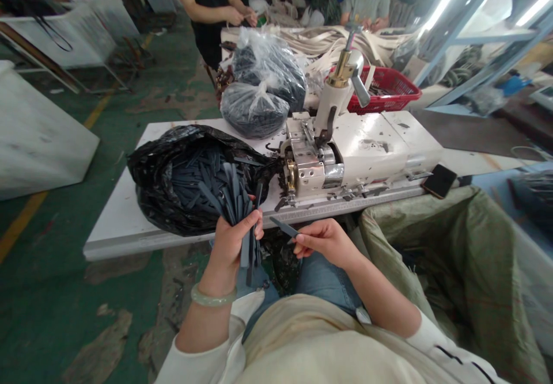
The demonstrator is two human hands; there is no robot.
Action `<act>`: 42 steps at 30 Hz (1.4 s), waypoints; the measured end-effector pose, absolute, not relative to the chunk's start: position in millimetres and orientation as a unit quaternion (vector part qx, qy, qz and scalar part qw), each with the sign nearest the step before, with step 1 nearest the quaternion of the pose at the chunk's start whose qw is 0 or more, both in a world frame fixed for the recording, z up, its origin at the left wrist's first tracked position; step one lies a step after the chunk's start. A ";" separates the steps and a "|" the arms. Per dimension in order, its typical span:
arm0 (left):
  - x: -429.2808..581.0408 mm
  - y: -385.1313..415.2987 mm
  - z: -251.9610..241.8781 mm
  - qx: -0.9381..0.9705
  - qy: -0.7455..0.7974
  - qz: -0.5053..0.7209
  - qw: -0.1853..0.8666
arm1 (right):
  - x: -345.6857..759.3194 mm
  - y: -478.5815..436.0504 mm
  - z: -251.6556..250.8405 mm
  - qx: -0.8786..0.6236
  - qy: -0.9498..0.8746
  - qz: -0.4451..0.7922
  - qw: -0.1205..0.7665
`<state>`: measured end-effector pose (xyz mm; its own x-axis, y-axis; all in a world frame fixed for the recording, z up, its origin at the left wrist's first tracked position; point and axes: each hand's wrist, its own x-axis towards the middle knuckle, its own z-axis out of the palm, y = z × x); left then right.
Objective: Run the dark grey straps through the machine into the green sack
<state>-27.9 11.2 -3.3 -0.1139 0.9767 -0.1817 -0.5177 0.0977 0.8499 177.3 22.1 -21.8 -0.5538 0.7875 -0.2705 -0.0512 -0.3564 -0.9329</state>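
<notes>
A loose bunch of dark blue-grey strips (234, 191) is gripped in my left hand (233, 234), its ends fanning out above and below the fingers. My right hand (324, 242) pinches a single strip (284, 227) between thumb and fingers, pointing left toward the bunch but apart from it. Just behind my left hand lies an open black plastic bag (151, 200) heaped with more such strips (194, 174). To the right of the bag stands a cream-coloured machine (371, 148) with a metal working head (311, 171); dark scraps lie around it.
Two tied clear bags (259, 107) sit behind the machine, near a red basket (384, 87). A phone (439, 181) rests at the table's (108, 223) right front edge. An open green sack (466, 217) stands at my right. Two people work at the bench beyond.
</notes>
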 end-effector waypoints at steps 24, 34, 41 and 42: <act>-29.8 12.7 -0.1 0.264 0.452 0.596 0.609 | 193.6 87.8 -14.3 -0.396 -0.441 0.664 0.456; -29.1 11.7 -1.0 0.245 0.464 0.598 0.605 | 195.4 129.5 -24.3 -0.490 -0.370 0.610 0.501; -30.3 15.1 -6.0 0.249 0.456 0.589 0.619 | 203.6 124.8 -21.5 -0.485 -0.330 0.579 0.566; -30.6 15.6 -6.4 0.252 0.454 0.587 0.621 | 211.2 120.3 -23.1 -0.491 -0.328 0.561 0.580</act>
